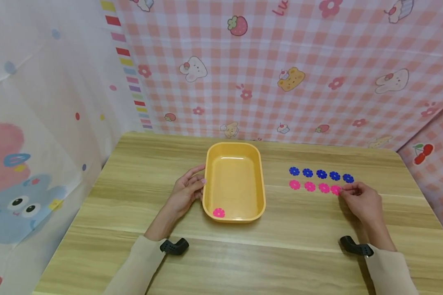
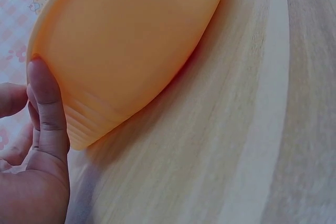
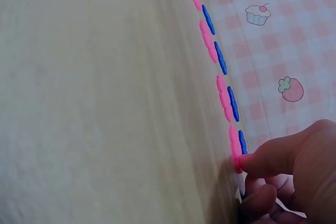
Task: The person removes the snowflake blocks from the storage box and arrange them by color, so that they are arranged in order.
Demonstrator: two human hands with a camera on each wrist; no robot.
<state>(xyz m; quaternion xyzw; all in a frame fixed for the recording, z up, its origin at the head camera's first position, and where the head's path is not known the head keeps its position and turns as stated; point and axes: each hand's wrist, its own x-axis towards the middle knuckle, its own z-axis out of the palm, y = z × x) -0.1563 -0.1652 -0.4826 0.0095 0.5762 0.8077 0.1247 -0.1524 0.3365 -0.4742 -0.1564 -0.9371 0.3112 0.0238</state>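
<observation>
A yellow plastic tray (image 1: 234, 184) stands on the table, one pink flower-shaped disc (image 1: 219, 212) lying in its near left corner. My left hand (image 1: 184, 190) holds the tray's left side, the thumb (image 2: 46, 90) at the rim and the other fingers along the outside. To the right of the tray, several pink discs (image 1: 309, 186) form a row in front of a row of several blue discs (image 1: 321, 174). At the right end of the pink row, my right hand (image 1: 363, 203) pinches the last pink disc (image 3: 235, 148) by its edge, the disc low at the tabletop.
The wood-grain table (image 1: 280, 262) has a pink checked cloth (image 1: 221, 94) hanging behind it. A pale patterned cloth (image 1: 59, 82) hangs on the left. Black wrist devices (image 1: 175, 246) sit at both sleeve cuffs.
</observation>
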